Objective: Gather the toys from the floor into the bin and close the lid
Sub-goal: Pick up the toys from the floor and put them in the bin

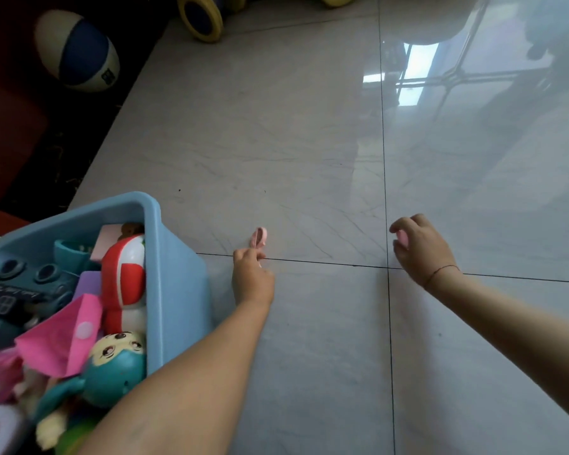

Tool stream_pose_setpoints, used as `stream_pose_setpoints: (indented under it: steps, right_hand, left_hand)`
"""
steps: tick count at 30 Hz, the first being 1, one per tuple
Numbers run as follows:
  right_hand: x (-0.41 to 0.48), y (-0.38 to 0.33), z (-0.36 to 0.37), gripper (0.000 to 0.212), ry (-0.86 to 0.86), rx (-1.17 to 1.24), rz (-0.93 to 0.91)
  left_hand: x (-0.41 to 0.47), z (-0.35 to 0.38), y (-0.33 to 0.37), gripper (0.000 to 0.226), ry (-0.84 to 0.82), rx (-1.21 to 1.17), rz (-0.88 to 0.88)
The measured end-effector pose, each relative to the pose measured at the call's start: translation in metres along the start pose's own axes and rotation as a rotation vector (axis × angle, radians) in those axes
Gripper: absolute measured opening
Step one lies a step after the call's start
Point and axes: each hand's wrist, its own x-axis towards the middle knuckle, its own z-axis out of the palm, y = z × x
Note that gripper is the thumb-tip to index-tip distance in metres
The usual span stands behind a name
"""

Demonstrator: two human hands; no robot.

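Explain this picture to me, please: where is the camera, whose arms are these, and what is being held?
There is no machine here. A person wears a camera on the head, and it looks down past both bare arms, so this single view shows what that person sees.

The left hand pinches a small pink loop just above the grey tiled floor. The right hand has its fingers curled round a small pink piece, but what it is cannot be told.

At the left stands an open blue bin, already filled with toys, and no lid is in view. A blue and cream ball lies farther off on a dark surface.
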Motion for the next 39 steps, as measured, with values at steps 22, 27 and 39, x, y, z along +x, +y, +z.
stream_pose_setpoints:
  steps: [22, 27, 39]
  right_hand:
    - [-0.149, -0.331, -0.122, 0.028, -0.404, 0.258, -0.427]
    - [-0.194, -0.375, -0.080, 0.030, -0.564, 0.227, -0.444]
    - [-0.245, -0.321, -0.023, 0.037, -0.165, 0.213, -0.234]
  left_hand:
    - [-0.122, -0.327, -0.018, 0.022, 0.198, -0.331, 0.149]
    - [-0.169, -0.339, -0.112, 0.020, 0.167, -0.446, -0.110]
    - [-0.194, -0.309, -0.203, 0.063, 0.200, -0.265, -0.455]
